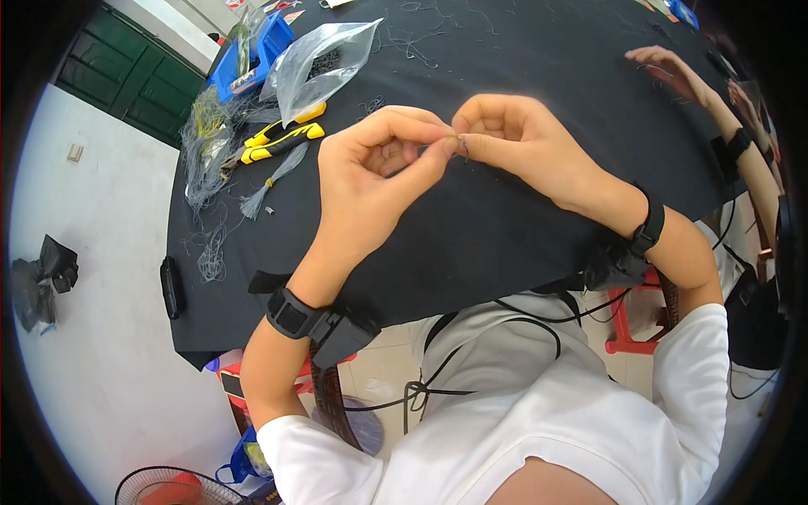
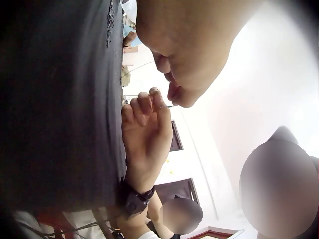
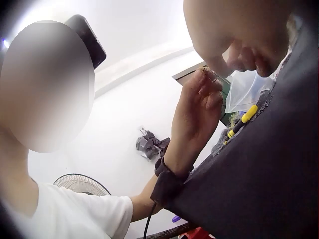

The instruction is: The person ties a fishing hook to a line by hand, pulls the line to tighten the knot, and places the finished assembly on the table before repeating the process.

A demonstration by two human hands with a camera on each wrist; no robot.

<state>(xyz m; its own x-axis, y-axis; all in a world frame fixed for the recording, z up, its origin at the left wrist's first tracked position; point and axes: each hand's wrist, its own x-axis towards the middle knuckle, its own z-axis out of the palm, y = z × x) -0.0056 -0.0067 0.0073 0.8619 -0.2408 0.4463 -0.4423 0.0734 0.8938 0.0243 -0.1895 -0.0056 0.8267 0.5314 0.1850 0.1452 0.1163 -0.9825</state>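
Left hand (image 1: 362, 181), right hand (image 1: 534, 147): grips pinched closed on thin piece (image 1: 465, 149), upper centre of frame. I judge fine two-handed work underway; next move needs steady pinch.

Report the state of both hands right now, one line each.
Left hand: closed, thumb and forefinger pinching a tiny hook-like piece.
Right hand: closed, fingertips pinching at the same piece.

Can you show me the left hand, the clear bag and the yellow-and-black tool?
Left hand (image 1: 364, 187): head view, near the base of the thumb.
Clear bag (image 1: 313, 87): head view, on its see-through side.
Yellow-and-black tool (image 1: 282, 145): head view, on the handle nearer the person.
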